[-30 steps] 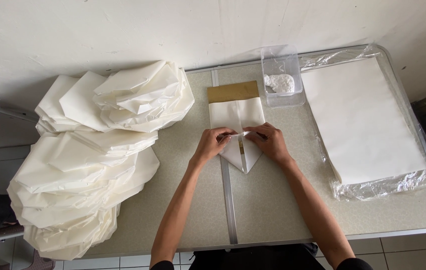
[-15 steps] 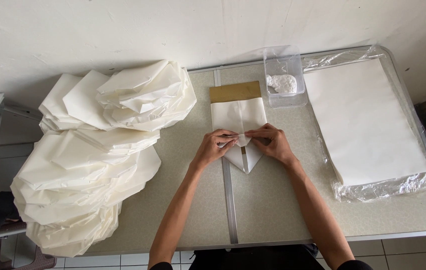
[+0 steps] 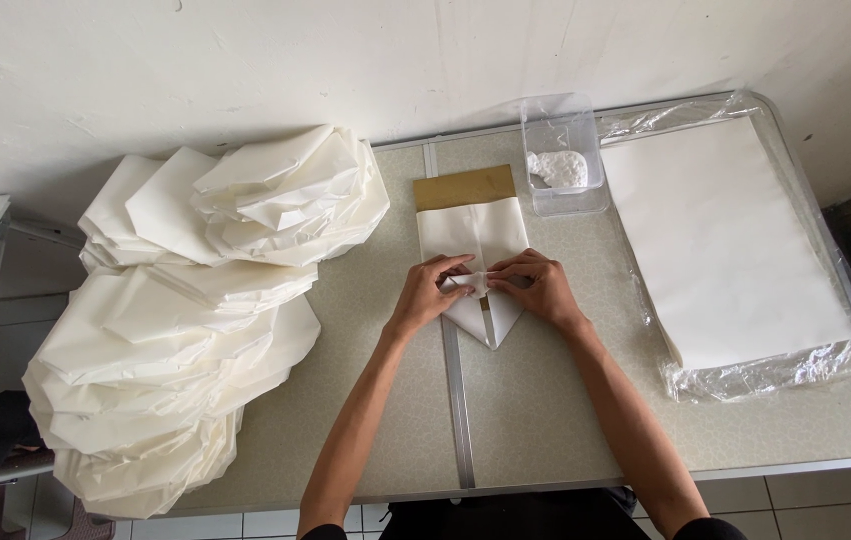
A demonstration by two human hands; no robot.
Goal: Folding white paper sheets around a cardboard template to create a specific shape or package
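The folding table [image 3: 546, 420] carried, at its left, a large heap of folded white paper pieces [image 3: 196, 320]. At the right lay a flat stack of white sheets [image 3: 726, 240] in clear plastic wrap. A clear plastic tub [image 3: 566, 150] with white paste stood near the wall. In the middle lay the white paper being folded [image 3: 473, 232], its brown strip toward the wall and its pointed end toward the person. The left hand [image 3: 431, 295] and right hand [image 3: 541, 290] met over its lower half, fingertips pressed down on the folded flaps, not pinching.
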